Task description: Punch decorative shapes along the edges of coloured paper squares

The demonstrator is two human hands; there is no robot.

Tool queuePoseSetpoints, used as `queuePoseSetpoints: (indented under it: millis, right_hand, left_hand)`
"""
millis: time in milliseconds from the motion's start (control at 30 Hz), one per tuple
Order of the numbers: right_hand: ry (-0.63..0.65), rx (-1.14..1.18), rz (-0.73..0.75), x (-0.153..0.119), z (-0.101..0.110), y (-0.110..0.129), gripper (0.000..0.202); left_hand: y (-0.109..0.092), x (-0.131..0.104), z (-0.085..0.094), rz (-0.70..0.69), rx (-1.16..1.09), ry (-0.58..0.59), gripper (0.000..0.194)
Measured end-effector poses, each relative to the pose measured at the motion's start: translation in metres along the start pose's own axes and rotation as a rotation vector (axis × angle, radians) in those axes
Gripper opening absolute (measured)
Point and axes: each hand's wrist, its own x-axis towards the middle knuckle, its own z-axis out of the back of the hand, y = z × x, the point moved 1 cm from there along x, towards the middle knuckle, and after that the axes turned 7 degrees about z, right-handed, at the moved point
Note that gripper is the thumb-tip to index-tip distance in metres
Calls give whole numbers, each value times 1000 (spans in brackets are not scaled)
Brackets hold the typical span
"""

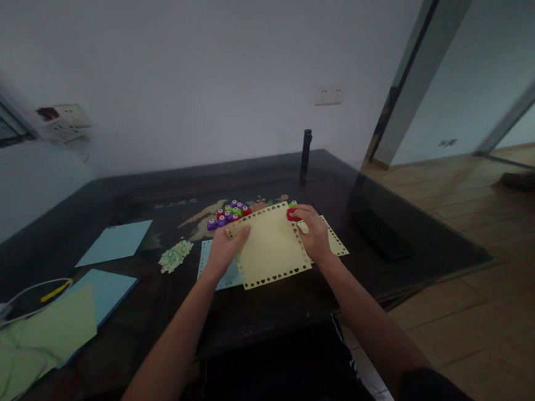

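Above the dark glossy table (267, 312), the left hand (227, 250) pinches a pale yellow square paper sheet with punched borders (271, 249) at its upper-left corner; the right hand (314, 234) grips a small red plastic punch (291, 214) by the upper-right corner.

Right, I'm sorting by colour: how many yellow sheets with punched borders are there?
2: one yellow sheet in the left hand, a second yellow sheet on the table beside the right hand. More may be hidden underneath.
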Motion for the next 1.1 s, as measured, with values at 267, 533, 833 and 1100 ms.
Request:
queuePoseSetpoints:
  millis: [267, 533, 833, 1100]
  right_hand:
    - [-19, -11, -3, 0, -1, 0, 18]
    - [-11, -28, -25, -1, -1, 0, 19]
    - [-21, -52, 7, -2, -1, -1, 19]
    - [-29, -32, -44, -7, -3, -6, 26]
  left_hand:
    - [-1, -1, 0, 23, 21, -23, 40]
    - [-2, -2, -2, 25, 2, -8, 36]
    - [1, 0, -1, 27, 5, 4, 37]
    - [-1, -1, -1, 19, 22, -7, 36]
